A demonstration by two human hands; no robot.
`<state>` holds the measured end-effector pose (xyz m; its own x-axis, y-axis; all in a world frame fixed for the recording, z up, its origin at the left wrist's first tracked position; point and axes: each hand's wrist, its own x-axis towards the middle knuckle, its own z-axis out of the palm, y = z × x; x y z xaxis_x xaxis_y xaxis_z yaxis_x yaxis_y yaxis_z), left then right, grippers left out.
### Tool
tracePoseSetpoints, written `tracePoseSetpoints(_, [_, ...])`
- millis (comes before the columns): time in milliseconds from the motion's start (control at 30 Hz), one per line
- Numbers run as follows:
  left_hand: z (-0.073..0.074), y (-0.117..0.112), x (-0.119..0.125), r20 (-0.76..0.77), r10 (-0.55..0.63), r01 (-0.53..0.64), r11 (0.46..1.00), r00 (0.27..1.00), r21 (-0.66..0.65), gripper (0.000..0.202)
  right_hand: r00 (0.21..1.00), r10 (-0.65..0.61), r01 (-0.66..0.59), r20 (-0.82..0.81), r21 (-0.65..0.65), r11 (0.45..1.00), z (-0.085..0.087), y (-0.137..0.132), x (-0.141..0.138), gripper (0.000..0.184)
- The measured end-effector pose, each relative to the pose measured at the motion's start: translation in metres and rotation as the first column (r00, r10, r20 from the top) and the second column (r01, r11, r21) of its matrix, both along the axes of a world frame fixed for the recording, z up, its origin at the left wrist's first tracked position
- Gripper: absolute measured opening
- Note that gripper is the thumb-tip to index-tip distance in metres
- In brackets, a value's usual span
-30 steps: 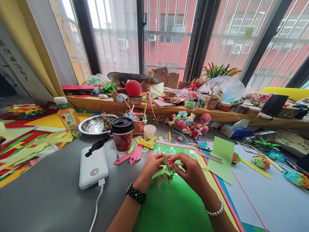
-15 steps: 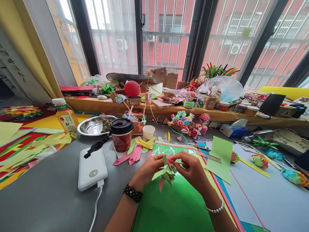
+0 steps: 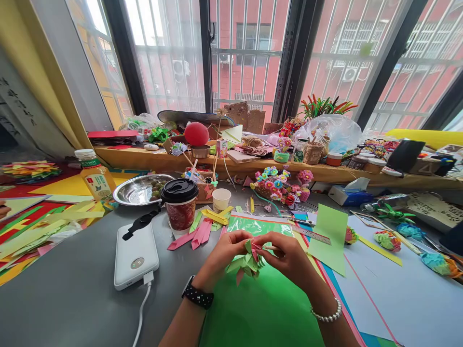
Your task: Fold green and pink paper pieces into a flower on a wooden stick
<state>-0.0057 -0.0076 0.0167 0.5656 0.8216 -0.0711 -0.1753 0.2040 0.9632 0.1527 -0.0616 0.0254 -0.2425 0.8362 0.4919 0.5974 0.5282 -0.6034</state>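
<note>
Both of my hands meet over a green plastic folder [image 3: 260, 308]. Between them is a folded paper ornament [image 3: 249, 262] with light green and pink pointed strips, which hang below the fingers. My left hand [image 3: 227, 253] pinches its upper left side, thumb and index finger closed on the paper. My right hand [image 3: 285, 253] is closed at its upper right, by a pink strip. A thin pale piece shows along the right fingers, and I cannot tell what it is. Pink paper strips [image 3: 198, 233] lie beyond my left hand.
Left of my hands are a white power bank [image 3: 135, 258] with cable, a lidded coffee cup [image 3: 180, 207] and a metal plate [image 3: 126, 190]. A paper cup [image 3: 221, 198] stands behind. To the right are a ruler [image 3: 313, 235] and green paper [image 3: 331, 241]. Another person's fingers [image 3: 3, 209] show far left.
The hands stay together on the paper ornament, which has turned slightly. The view has shifted a little. Another person's fingers have come in at the left edge.
</note>
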Motion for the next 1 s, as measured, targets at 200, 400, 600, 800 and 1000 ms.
tracePoseSetpoints(200, [-0.0031, 0.0015, 0.0009, -0.028, 0.007, -0.008, 1.000, 1.000, -0.011, 0.033, 1.000, 0.003, -0.004, 0.023, 0.032, 0.999, -0.0018, 0.0008, 0.0007, 0.013])
tracePoseSetpoints(400, [-0.0054, 0.0031, 0.0014, -0.013, 0.038, -0.039, 0.996, 0.999, -0.078, 0.035, 0.998, -0.038, 0.034, 0.040, 0.091, 0.995, -0.0017, 0.0011, -0.0037, 0.012])
tracePoseSetpoints(600, [-0.0072, 0.0047, 0.0002, -0.020, 0.047, -0.049, 0.993, 0.999, -0.110, 0.032, 0.995, -0.036, 0.019, 0.096, 0.177, 0.984, -0.0056, 0.0030, -0.0049, 0.009])
tracePoseSetpoints(800, [-0.0077, 0.0053, -0.0008, 0.013, 0.055, -0.053, 0.991, 0.998, -0.126, 0.033, 0.986, -0.047, -0.011, 0.159, 0.346, 0.938, -0.0054, 0.0026, -0.0067, 0.014])
tracePoseSetpoints(1000, [-0.0076, 0.0054, -0.0004, 0.031, 0.038, -0.035, 0.993, 0.999, -0.108, 0.032, 0.995, -0.021, -0.004, 0.097, 0.245, 0.970, -0.0046, 0.0022, -0.0051, 0.016])
